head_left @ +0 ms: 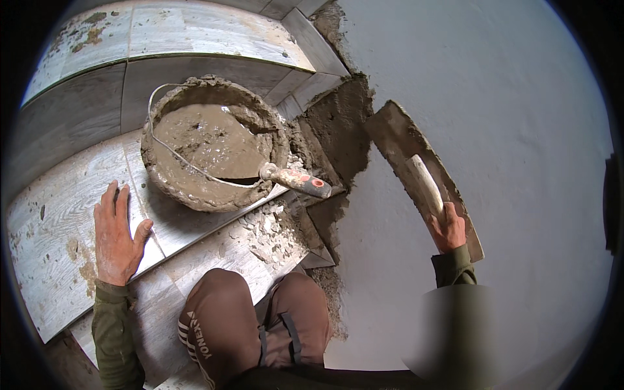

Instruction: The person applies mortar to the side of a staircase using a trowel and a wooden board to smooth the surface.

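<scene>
My right hand (448, 229) grips the handle of a long plastering trowel (404, 133). The trowel's blade lies against the grey wall (520, 149), its upper end at the edge of a patch of wet mortar (341, 123). My left hand (119, 234) rests flat on a tiled step (58, 195), fingers stretched out and holding nothing. Between my hands, on the same step, stands a bucket (151, 170) of wet mortar (201, 136) with a wire handle across its top. A smaller trowel (296, 180) leans in it, blade sunk in the mortar and handle over the rim.
Crumbled mortar bits (270, 234) lie on the lower step beside the wall. Above the bucket, a higher step (195, 26) carries dried splashes. My knees (224, 305) are bent at the bottom of the view. Rough mortar runs along the joint of steps and wall.
</scene>
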Demonstrator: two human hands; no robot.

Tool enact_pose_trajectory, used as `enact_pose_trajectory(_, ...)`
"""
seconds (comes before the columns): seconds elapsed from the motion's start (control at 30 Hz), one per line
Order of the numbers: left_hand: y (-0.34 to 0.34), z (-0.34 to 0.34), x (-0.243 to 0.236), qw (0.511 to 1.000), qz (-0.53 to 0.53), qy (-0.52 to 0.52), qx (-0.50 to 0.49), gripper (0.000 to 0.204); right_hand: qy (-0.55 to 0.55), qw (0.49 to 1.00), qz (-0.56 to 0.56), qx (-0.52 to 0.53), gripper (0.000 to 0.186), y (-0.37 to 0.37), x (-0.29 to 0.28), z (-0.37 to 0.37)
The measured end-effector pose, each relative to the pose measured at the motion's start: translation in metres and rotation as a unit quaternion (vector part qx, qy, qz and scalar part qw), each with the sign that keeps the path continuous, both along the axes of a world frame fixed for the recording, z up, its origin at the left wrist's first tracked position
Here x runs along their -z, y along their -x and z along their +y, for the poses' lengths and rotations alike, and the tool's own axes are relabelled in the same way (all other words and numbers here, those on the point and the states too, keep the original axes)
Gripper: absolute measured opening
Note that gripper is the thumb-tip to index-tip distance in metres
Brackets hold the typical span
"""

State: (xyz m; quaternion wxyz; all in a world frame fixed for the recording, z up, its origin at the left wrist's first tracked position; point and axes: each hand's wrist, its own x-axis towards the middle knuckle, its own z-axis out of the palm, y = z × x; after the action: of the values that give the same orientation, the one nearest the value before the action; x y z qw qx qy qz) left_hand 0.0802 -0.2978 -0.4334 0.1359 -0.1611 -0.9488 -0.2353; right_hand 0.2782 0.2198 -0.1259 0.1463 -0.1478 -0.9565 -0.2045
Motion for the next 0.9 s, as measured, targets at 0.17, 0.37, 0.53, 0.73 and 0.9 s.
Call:
enact_pose_trajectory(0.17, 0.001, 0.002, 0.002, 1.0, -0.004, 0.012, 0.005, 0.071, 0.018, 0.998, 0.063, 0.002, 0.031, 0.024, -0.004, 0.001)
enact_pose_trajectory(0.37, 0.0, 0.0, 0.003, 1.0, -0.004, 0.01, 0.004, 0.071, 0.003, 1.0, 0.003, 0.002, 0.036, 0.01, 0.015, 0.014)
enact_pose_trajectory(0.53, 0.0, 0.002, 0.002, 1.0, -0.01, 0.001, 0.004, 0.07, 0.055, 0.998, 0.024, -0.023, 0.035, -0.017, 0.018, 0.008)
enact_pose_trajectory(0.73, 0.0, 0.002, -0.002, 1.0, -0.008, -0.018, 0.006, 0.076, 0.049, 0.997, 0.057, -0.027, 0.031, 0.018, 0.018, 0.011)
enact_pose_trajectory(0.9, -0.001, 0.001, -0.001, 1.0, -0.001, -0.019, 0.006, 0.077, 0.026, 0.999, -0.012, 0.02, 0.035, -0.022, 0.044, 0.023)
